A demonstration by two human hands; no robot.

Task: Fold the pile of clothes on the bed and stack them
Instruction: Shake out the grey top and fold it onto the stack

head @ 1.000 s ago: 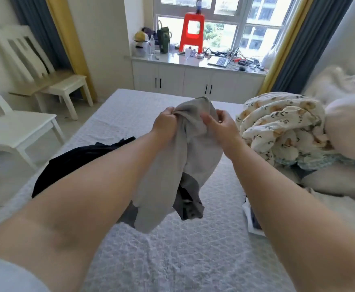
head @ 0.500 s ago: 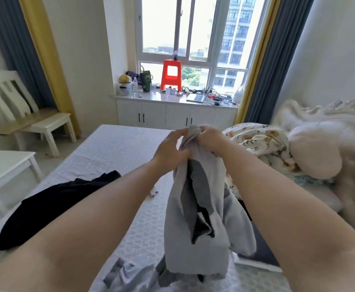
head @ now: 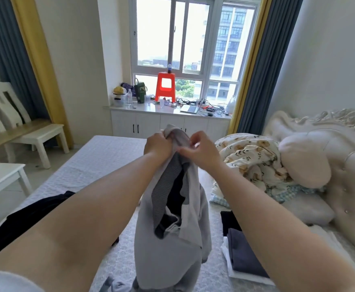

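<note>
Garment raised for sorting; folding not yet begun.
Left hand [head: 158, 145] and right hand [head: 199, 151] each pinch the top edge of the light grey knit garment [head: 170, 239], hanging above the white quilted bed [head: 100, 157]; next, judged: find corners, spread flat.

A red stool [head: 165, 87] stands on the white cabinet [head: 168, 121] by the window [head: 193, 39]. A laptop [head: 190, 108] lies near it. Two white chairs [head: 22, 127] stand at the left.

Grey garment [head: 168, 249] hanging lengthwise above bed (dark inside showing), folded stack [head: 244, 256] at right
</note>
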